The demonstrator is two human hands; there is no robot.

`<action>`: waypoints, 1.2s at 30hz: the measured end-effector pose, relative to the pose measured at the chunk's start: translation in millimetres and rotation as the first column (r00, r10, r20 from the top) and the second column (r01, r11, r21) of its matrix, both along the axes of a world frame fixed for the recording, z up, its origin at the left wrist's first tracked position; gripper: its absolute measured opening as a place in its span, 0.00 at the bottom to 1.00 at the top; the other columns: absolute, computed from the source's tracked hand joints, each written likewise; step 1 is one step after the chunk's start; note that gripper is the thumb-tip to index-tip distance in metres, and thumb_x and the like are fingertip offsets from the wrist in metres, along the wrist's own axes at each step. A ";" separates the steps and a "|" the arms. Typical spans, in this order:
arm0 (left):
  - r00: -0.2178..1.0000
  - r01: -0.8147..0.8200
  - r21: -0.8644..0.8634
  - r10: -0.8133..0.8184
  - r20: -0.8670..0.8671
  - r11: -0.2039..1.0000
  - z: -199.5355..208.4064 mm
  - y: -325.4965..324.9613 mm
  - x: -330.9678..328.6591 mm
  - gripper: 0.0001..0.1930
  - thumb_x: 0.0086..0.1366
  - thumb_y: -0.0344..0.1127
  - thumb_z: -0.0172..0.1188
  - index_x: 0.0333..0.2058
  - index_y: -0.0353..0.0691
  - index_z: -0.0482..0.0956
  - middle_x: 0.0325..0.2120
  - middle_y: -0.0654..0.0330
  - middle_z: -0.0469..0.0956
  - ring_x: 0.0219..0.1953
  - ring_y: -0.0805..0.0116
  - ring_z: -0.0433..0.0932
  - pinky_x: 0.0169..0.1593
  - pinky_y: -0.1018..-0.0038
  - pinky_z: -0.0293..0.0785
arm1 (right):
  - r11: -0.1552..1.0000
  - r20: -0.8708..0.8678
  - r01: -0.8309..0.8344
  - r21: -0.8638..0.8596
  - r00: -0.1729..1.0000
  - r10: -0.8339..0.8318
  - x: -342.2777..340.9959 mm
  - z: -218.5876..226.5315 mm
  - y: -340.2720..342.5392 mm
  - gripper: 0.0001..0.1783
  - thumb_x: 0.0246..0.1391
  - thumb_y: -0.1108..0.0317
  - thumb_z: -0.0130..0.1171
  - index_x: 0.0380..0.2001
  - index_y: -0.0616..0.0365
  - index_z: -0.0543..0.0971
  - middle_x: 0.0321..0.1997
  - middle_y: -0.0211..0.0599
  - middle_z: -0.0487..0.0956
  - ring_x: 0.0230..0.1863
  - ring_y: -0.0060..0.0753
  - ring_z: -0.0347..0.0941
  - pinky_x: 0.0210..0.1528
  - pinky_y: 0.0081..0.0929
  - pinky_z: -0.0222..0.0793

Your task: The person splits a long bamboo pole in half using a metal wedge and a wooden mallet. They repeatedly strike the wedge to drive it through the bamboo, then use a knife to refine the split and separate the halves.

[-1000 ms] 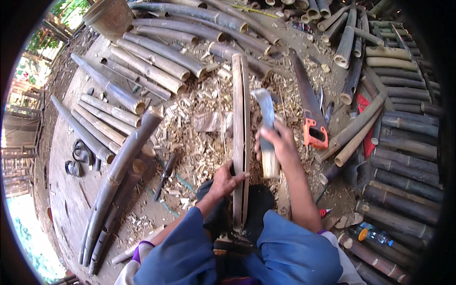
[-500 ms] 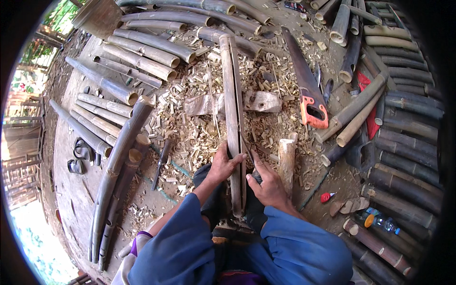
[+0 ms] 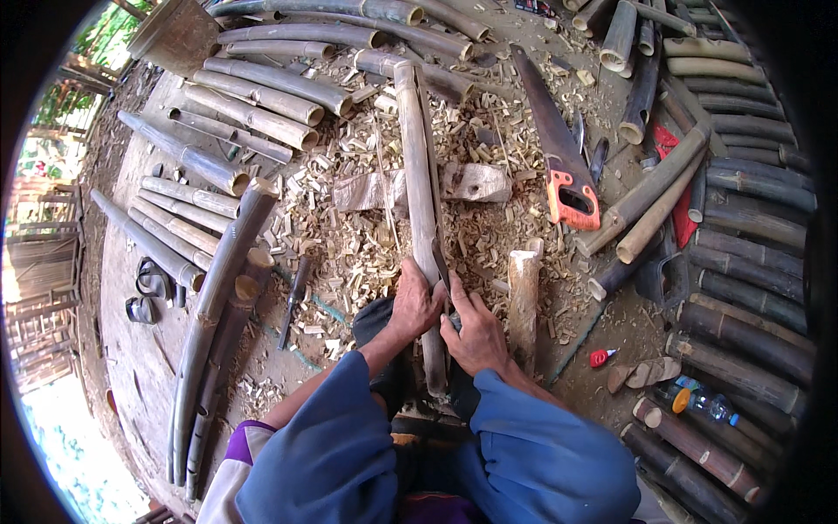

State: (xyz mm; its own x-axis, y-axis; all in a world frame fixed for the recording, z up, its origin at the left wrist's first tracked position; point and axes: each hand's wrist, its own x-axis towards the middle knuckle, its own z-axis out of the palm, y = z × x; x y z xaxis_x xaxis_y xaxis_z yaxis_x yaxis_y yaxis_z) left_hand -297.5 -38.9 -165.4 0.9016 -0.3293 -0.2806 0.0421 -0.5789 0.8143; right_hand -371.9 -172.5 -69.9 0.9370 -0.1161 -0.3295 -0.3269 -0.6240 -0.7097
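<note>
change since earlier: a second back the right hand [image 3: 476, 336] was up ahead holding a short wooden billet over the split bamboo pole [image 3: 419, 201]; now that billet [image 3: 524, 297] stands on the ground just right of the hand, and both hands are on the pole.

bamboo stock: too many to count properly. Grey-green culms [image 3: 262, 105] fan out ahead-left of the hands, darker ones [image 3: 742, 262] stack well off to the right.

split pole: one, running straight away from the person, near end between the hands, lying across one pale wood block [image 3: 471, 182] further ahead.

left grip: left hand [image 3: 415, 301] wrapped around the pole's left side, fingers closed on it.

right grip: closed against the pole's right side, touching the left hand. There's something dark between them at the split, can't tell what it is.

saw: one handsaw with an orange handle [image 3: 567, 188], ahead-right of the hands, flat on the shavings.

shavings: pale chips [image 3: 349, 253] all over the ground around the pole.

chisel-like tool: one dark one [image 3: 295, 297], left of the left hand, apart from it.

containers: one plastic bottle with an orange cap [image 3: 698, 402], lying far right, clear, contents I can't make out.

small bits: one red marker-like thing [image 3: 601, 356] right of the right hand.
</note>
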 end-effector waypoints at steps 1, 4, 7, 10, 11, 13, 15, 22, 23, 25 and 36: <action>1.000 0.003 0.010 -0.003 0.000 1.000 -0.1 0.9 0.2 0.26 0.66 0.39 0.62 0.48 0.27 0.58 0.39 0.32 0.70 0.45 0.31 0.73 0.51 0.47 0.70 | 1.000 -0.011 0.011 0.008 1.000 -0.011 1.4 0.6 2.4 0.44 0.56 0.70 0.64 0.75 0.53 0.61 0.51 0.56 0.78 0.48 0.61 0.79 0.50 0.46 0.77; 1.000 0.009 0.030 -0.009 -0.003 1.000 -0.8 2.1 0.1 0.26 0.66 0.39 0.63 0.48 0.27 0.58 0.40 0.32 0.70 0.45 0.31 0.73 0.51 0.47 0.70 | 0.999 -0.020 0.045 0.023 0.999 -0.044 3.7 2.8 7.0 0.44 0.56 0.71 0.64 0.75 0.55 0.61 0.50 0.58 0.79 0.49 0.60 0.79 0.51 0.45 0.77; 1.000 0.006 0.025 -0.006 0.000 1.000 -3.5 0.9 0.5 0.26 0.65 0.40 0.63 0.48 0.28 0.58 0.40 0.32 0.70 0.46 0.31 0.73 0.51 0.47 0.70 | 0.998 0.034 0.054 0.035 0.998 -0.055 2.4 -4.3 6.0 0.43 0.56 0.68 0.64 0.74 0.56 0.61 0.49 0.58 0.79 0.48 0.60 0.80 0.51 0.47 0.77; 1.000 0.011 0.012 -0.011 0.028 1.000 -8.5 3.2 -0.1 0.27 0.65 0.41 0.64 0.48 0.28 0.58 0.40 0.32 0.70 0.46 0.31 0.73 0.51 0.47 0.70 | 0.998 0.094 0.033 0.060 0.995 -0.039 2.6 -10.5 3.8 0.43 0.56 0.64 0.63 0.74 0.59 0.61 0.49 0.59 0.78 0.46 0.62 0.80 0.49 0.51 0.78; 0.999 0.019 0.014 -0.020 0.046 1.000 -9.5 3.8 0.0 0.28 0.65 0.42 0.64 0.49 0.27 0.58 0.41 0.33 0.70 0.46 0.31 0.73 0.51 0.47 0.70 | 0.997 0.105 0.035 0.062 0.994 -0.041 3.6 -9.8 4.3 0.43 0.57 0.64 0.64 0.73 0.60 0.61 0.48 0.60 0.78 0.46 0.63 0.79 0.49 0.51 0.77; 0.996 0.034 0.025 -0.036 0.082 0.999 -11.8 4.0 -0.3 0.29 0.66 0.43 0.64 0.49 0.27 0.59 0.41 0.33 0.70 0.46 0.32 0.74 0.51 0.47 0.70 | 0.996 0.135 0.042 0.076 0.990 -0.051 14.2 -9.2 5.1 0.42 0.57 0.64 0.64 0.72 0.63 0.63 0.47 0.62 0.79 0.46 0.63 0.79 0.48 0.52 0.77; 0.990 0.073 0.029 -0.076 0.121 0.997 -13.9 -3.1 0.2 0.30 0.66 0.45 0.64 0.50 0.27 0.60 0.42 0.34 0.70 0.47 0.33 0.74 0.51 0.46 0.70 | 0.993 0.173 0.076 0.085 0.981 -0.090 47.3 -7.5 -2.4 0.40 0.57 0.64 0.64 0.71 0.65 0.64 0.45 0.64 0.79 0.46 0.64 0.79 0.47 0.53 0.76; 0.998 0.025 -0.053 -0.022 0.058 0.998 -6.1 0.1 -2.0 0.28 0.70 0.47 0.59 0.51 0.26 0.60 0.42 0.32 0.71 0.48 0.31 0.74 0.51 0.46 0.70 | 0.996 0.328 0.084 0.018 0.941 -0.085 81.2 -5.5 -3.3 0.35 0.57 0.66 0.63 0.66 0.70 0.70 0.51 0.69 0.80 0.49 0.64 0.81 0.53 0.48 0.76; 0.999 0.021 -0.064 -0.018 0.045 0.998 -6.3 1.8 -2.8 0.28 0.70 0.47 0.59 0.51 0.26 0.60 0.43 0.32 0.71 0.48 0.31 0.74 0.51 0.46 0.70 | 0.994 0.152 0.092 0.060 0.983 -0.100 74.8 2.2 -2.1 0.36 0.57 0.68 0.63 0.67 0.71 0.69 0.54 0.70 0.79 0.51 0.64 0.81 0.55 0.46 0.76; 0.999 0.028 -0.015 -0.027 0.036 1.000 -8.5 3.9 1.6 0.31 0.69 0.48 0.62 0.52 0.26 0.59 0.45 0.31 0.70 0.49 0.31 0.73 0.52 0.46 0.70 | 0.994 0.237 0.090 0.060 0.966 -0.102 82.9 0.1 0.0 0.36 0.56 0.68 0.64 0.66 0.71 0.69 0.51 0.68 0.80 0.49 0.64 0.81 0.53 0.46 0.76; 1.000 0.023 0.040 -0.024 0.015 0.999 -1.9 6.2 -3.2 0.31 0.68 0.48 0.64 0.49 0.26 0.58 0.42 0.30 0.69 0.47 0.30 0.72 0.52 0.46 0.69 | 0.999 0.245 0.039 -0.010 0.969 -0.035 198.8 6.2 -20.1 0.35 0.58 0.69 0.62 0.67 0.73 0.68 0.35 0.56 0.83 0.29 0.40 0.82 0.29 0.38 0.78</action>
